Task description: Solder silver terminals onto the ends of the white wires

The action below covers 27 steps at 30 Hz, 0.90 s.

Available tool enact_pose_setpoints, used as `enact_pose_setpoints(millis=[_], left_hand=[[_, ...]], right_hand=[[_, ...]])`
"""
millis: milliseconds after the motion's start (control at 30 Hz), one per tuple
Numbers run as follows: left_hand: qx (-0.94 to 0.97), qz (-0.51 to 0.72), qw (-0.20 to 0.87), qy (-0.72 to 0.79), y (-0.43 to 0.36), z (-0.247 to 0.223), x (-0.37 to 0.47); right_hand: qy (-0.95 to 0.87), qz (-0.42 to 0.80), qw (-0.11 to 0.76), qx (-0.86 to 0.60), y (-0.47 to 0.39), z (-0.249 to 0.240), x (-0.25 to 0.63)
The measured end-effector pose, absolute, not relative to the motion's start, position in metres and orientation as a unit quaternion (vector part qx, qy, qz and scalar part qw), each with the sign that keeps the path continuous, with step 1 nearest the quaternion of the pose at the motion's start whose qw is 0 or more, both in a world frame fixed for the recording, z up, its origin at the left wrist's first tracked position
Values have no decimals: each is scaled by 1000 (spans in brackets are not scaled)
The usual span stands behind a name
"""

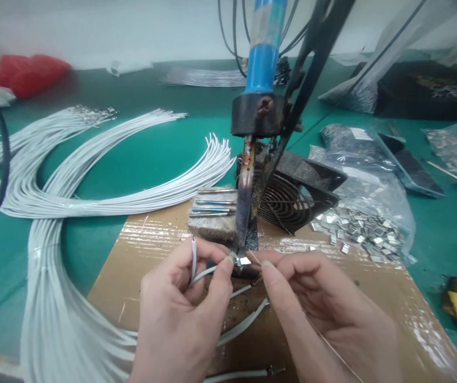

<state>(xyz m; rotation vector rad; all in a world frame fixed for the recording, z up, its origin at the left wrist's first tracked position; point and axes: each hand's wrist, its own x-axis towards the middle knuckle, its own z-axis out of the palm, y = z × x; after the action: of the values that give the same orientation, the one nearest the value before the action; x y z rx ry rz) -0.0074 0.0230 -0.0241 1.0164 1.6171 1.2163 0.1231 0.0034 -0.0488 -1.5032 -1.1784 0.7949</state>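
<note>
The left hand (182,314) pinches a white wire (206,274) between thumb and forefinger, with its end held at a small metal terminal (244,260) just under the tip of the soldering iron (244,213). The right hand (324,308) is closed on a thin strand of solder wire (324,340), which runs back over the palm toward the lower edge of the view while its front end points at the same terminal. The two hands almost meet at that spot. The iron hangs tip down from a black stand (312,64), its blue handle (262,64) above. Both hands work over a taped cardboard sheet (372,298) lying on the green bench (132,159). Behind the iron sits a small black fan (292,197), and beside it a block (212,223) with several metal pins on top. To the right, a clear bag (372,213) spills small metal clips (356,229). To the left, long bundles of white wires (72,191) curve across the bench.
</note>
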Motion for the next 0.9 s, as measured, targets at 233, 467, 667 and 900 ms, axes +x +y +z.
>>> enact_pose_setpoints(millis=[233,467,667,900], left_hand=[[399,429,457,670,15,-21,-7],[430,410,475,650,11,-23,-9],[410,430,471,652,12,-25,-6],[394,453,470,648,15,-24,-4]], right_hand=[[-638,232,445,-584,3,-58,142],[-735,183,386,-527,6,-55,145],[-767,125,380,-501,7,-55,150],[-674,163,400,-599,1,-53,148]])
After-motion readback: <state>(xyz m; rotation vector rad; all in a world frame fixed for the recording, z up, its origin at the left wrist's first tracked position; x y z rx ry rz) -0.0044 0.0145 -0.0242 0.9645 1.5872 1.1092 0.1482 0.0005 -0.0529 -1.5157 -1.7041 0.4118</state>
